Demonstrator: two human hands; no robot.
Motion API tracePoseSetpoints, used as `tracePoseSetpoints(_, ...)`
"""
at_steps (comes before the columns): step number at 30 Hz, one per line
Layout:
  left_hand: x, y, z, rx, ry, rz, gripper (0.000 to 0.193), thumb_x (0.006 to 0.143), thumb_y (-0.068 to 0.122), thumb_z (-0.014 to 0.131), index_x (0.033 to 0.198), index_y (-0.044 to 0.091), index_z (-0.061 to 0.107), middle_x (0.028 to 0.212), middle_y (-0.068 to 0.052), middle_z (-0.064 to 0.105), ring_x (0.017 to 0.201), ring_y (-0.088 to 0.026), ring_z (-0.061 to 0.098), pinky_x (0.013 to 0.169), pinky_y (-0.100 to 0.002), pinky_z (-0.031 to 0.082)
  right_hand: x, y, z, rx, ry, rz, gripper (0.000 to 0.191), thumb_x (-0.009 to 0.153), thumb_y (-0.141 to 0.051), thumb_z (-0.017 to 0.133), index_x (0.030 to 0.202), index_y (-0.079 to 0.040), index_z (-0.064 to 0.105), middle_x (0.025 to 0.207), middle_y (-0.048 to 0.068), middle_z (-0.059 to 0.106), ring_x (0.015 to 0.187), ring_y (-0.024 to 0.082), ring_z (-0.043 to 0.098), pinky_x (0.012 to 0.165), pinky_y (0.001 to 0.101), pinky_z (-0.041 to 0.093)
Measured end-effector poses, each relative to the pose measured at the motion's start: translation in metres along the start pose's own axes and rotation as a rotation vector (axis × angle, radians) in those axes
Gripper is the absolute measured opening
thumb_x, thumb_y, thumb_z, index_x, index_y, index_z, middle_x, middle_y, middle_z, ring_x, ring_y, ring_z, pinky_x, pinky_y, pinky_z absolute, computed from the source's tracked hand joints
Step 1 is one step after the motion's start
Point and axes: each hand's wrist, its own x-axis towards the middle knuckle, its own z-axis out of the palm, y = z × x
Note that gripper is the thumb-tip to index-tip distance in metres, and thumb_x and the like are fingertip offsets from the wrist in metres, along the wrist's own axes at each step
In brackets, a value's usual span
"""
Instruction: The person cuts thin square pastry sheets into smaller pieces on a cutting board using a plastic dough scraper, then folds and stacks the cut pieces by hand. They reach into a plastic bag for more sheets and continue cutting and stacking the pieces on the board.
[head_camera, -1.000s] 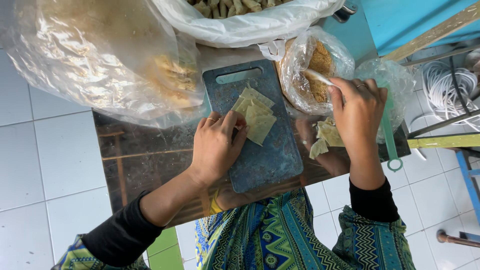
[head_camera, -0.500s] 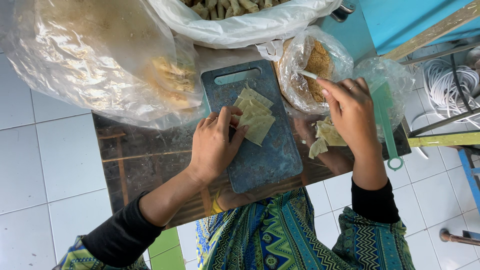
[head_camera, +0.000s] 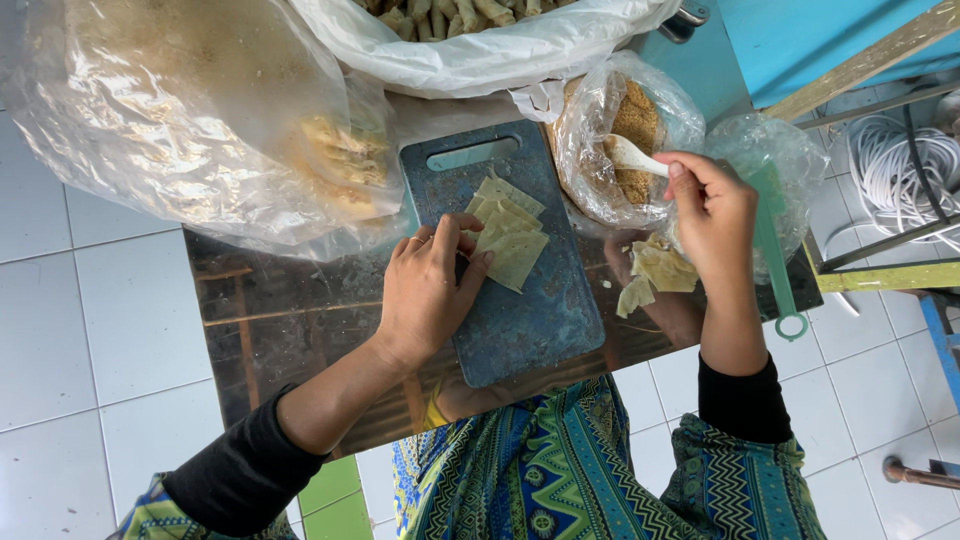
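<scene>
Fingers of the left hand (head_camera: 425, 290) are pressing flat, uncurled, on wrappers (head_camera: 508, 235) lying mid-board (head_camera: 530, 320); the right hand (head_camera: 712, 215) is pinching a spoon (head_camera: 632, 156) inside the filling bag (head_camera: 612, 140), beside the board's edge.

A single head-worn camera looks steeply down from close above onto the dark rectangular plastic cutting board (head_camera: 520, 290) at frame centre, the person's patterned lap along the bottom edge and white floor tiles (head_camera: 90, 320) at left.
</scene>
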Motion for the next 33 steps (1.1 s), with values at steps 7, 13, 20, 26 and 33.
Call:
tracePoseSetpoints(7, 0.003, 0.004, -0.004, -0.029, -0.040, -0.025, 0.034, 0.096, 0.029, 0.073, 0.117, 0.010, 0.056, 0.084, -0.002, 0.068, 0.086, -0.025, 0.065, 0.079, -0.042, 0.048, 0.001, -0.001, -0.022, 0.125, 0.096, 0.077, 0.017, 0.113, -0.008, 0.063, 0.124, -0.003, 0.076, 0.086, -0.002, 0.062, 0.070, 0.001, 0.044, 0.060, 0.0188, 0.030)
tracePoseSetpoints(13, 0.001, 0.006, -0.003, 0.039, -0.042, 0.030, 0.049, 0.088, 0.028, 0.078, 0.125, 0.008, 0.052, 0.086, -0.004, 0.062, 0.089, -0.027, 0.062, 0.080, -0.043, 0.045, -0.027, -0.024, -0.028, 0.285, -0.003, 0.084, 0.018, 0.111, -0.006, 0.064, 0.124, 0.002, 0.074, 0.090, 0.000, 0.065, 0.075, 0.002, 0.050, 0.066, 0.0170, 0.034)
tracePoseSetpoints(20, 0.000, 0.001, 0.001, 0.045, -0.026, 0.058, 0.045, 0.089, 0.022, 0.074, 0.126, 0.008, 0.051, 0.086, -0.004, 0.061, 0.089, -0.027, 0.061, 0.078, -0.043, 0.044, -0.045, -0.035, 0.020, 0.401, -0.352, 0.132, 0.023, 0.106, -0.008, 0.060, 0.123, -0.001, 0.073, 0.088, 0.001, 0.067, 0.080, 0.004, 0.060, 0.068, 0.0185, 0.046)
tracePoseSetpoints(26, 0.000, -0.002, 0.001, 0.023, -0.021, 0.042, 0.041, 0.093, 0.019, 0.071, 0.126, 0.009, 0.051, 0.087, -0.004, 0.060, 0.089, -0.027, 0.060, 0.079, -0.044, 0.042, -0.056, -0.046, 0.034, 0.001, -0.235, -0.285, 0.021, 0.104, -0.006, 0.066, 0.123, -0.010, 0.074, 0.091, 0.001, 0.072, 0.084, 0.010, 0.066, 0.082, 0.0264, 0.049)
tracePoseSetpoints(33, -0.001, -0.002, 0.001, 0.039, -0.032, 0.046, 0.041, 0.092, 0.016, 0.069, 0.128, 0.009, 0.050, 0.088, -0.004, 0.060, 0.089, -0.027, 0.059, 0.079, -0.044, 0.042, -0.065, -0.042, 0.032, -0.377, -0.069, -0.650, 0.031, 0.091, 0.003, 0.076, 0.116, -0.015, 0.080, 0.099, -0.001, 0.075, 0.089, 0.020, 0.061, 0.082, 0.0314, 0.047)
